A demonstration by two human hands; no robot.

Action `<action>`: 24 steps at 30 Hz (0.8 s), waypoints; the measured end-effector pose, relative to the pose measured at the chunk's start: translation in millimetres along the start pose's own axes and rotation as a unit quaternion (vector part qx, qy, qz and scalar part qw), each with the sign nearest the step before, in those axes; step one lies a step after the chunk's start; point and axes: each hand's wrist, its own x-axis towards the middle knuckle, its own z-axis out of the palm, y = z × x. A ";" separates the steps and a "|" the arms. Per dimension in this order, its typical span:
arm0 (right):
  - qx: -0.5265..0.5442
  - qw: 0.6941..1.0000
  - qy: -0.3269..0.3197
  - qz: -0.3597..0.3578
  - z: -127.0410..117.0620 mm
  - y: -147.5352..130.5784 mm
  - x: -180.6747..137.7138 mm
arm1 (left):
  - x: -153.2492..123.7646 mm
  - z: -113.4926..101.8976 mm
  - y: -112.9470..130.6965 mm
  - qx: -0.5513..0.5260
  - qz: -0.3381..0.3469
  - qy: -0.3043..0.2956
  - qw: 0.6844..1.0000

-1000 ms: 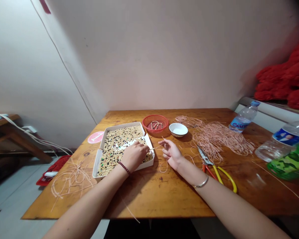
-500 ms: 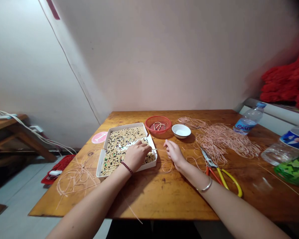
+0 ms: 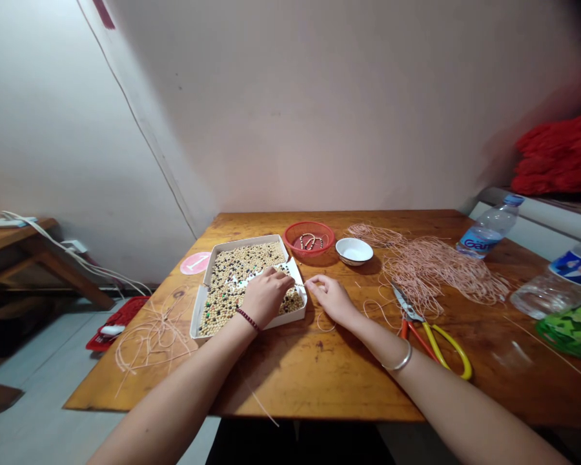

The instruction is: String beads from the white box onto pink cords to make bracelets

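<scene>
A white cardboard box [image 3: 297,314] full of small beige, black and a few green beads [image 3: 223,290] stands on the table. Over its right half, my left hand [image 3: 266,295] is closed with fingertips pinched at the right wall. Just outside that wall, my right hand [image 3: 333,298] pinches thumb against forefinger. A short pale stretch of cord [image 3: 300,285] runs between both sets of fingertips; whether beads sit on it is too small to tell. Below my right hand, a thin pink cord loop [image 3: 325,327] lies on the wood.
Behind are a red basket [image 3: 290,244] with a beaded string and a white bowl [image 3: 354,250]. Pink cords [image 3: 440,274], pliers-like cutters [image 3: 433,339] with yellow and orange handles and bottles [image 3: 489,229] lie right. Tangled cord [image 3: 155,342] and a round pink label [image 3: 195,263] are left.
My right hand has moved left, up to my left hand's fingertips, and its fingers have straightened from a curl into a pinch. My left hand stays over the box. The view has shifted slightly.
</scene>
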 end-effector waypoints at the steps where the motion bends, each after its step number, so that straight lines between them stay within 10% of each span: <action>1: -0.011 1.000 0.000 -0.003 -0.5 -1.3 -1.0 | 0.0 0.6 -0.3 -0.002 -0.002 0.000 1.000; 12: 0.066 0.996 -0.001 0.063 0.2 -6.4 -1.4 | 2.7 2.4 2.2 -0.102 -0.075 0.075 0.989; 17: 0.260 0.950 -0.054 0.167 -1.0 -13.5 -2.8 | 6.7 2.4 1.3 -0.347 -0.194 0.136 0.907; 24: 0.269 0.947 -0.059 0.165 -0.4 -19.6 -7.1 | 11.8 9.4 -2.3 -0.506 -0.225 0.140 0.821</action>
